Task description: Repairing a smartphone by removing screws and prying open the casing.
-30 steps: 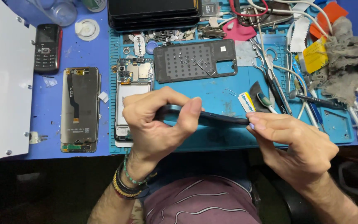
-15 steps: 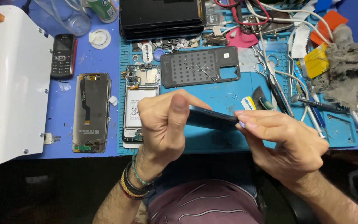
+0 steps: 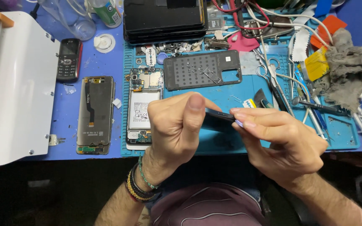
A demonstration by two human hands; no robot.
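Observation:
My left hand [image 3: 180,126] and my right hand [image 3: 279,142] together hold a thin dark phone part [image 3: 218,116] edge-on above the blue work mat [image 3: 231,140]. The left hand's fingers are curled around its left end, thumb on top. The right hand's fingertips pinch its right end; most of the part is hidden by the hands. Just left of the left hand lies an opened phone body [image 3: 142,109] with its battery showing. A dark back cover [image 3: 202,70] with several small screws on it lies beyond the hands.
A detached screen panel [image 3: 94,114] and a small keypad phone [image 3: 68,59] lie at the left beside a white machine [image 3: 11,88]. Stacked dark devices [image 3: 164,19] stand at the back. Scissors [image 3: 273,81], tweezers, cables and a grey rag [image 3: 346,69] crowd the right.
The hands have come closer together and the dark part now shows less between them. The view has shifted so the workbench items sit further right and lower.

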